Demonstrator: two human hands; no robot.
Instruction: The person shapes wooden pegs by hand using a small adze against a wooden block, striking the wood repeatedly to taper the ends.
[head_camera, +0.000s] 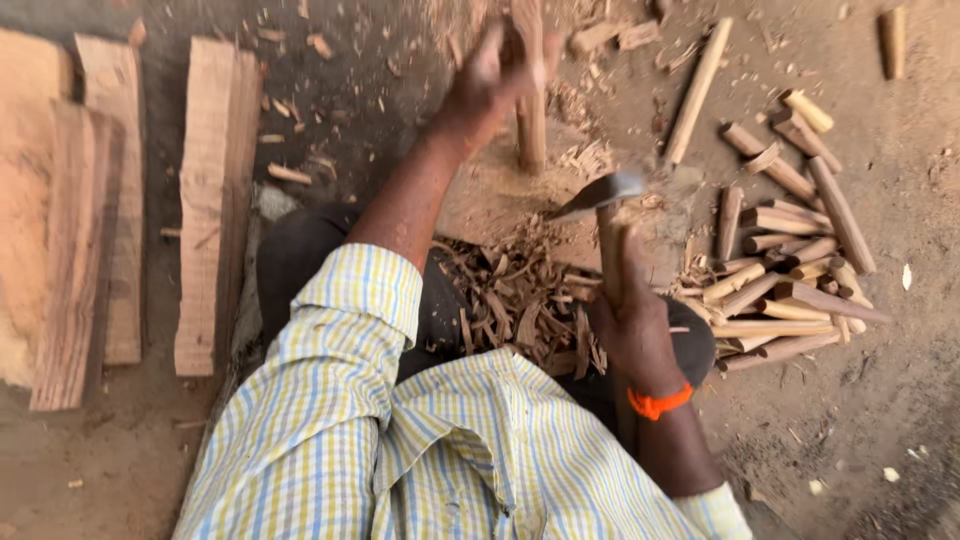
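Between the left hand (487, 85), which grips the upright pale wooden stick (530, 110), and the right hand (632, 325), which holds the wooden-handled hatchet (603, 195), lies a bare patch of the flat wooden chopping block (490, 205), bounded below by the heap of brown wood shavings (520, 300). To the right, the pile of short rounded wooden pegs (785, 280) crowds the ground just beside the hatchet hand. To the left, past the striped sleeve, a strip of dirt floor (310, 130) runs open up to the rough sawn wooden planks (210, 200).
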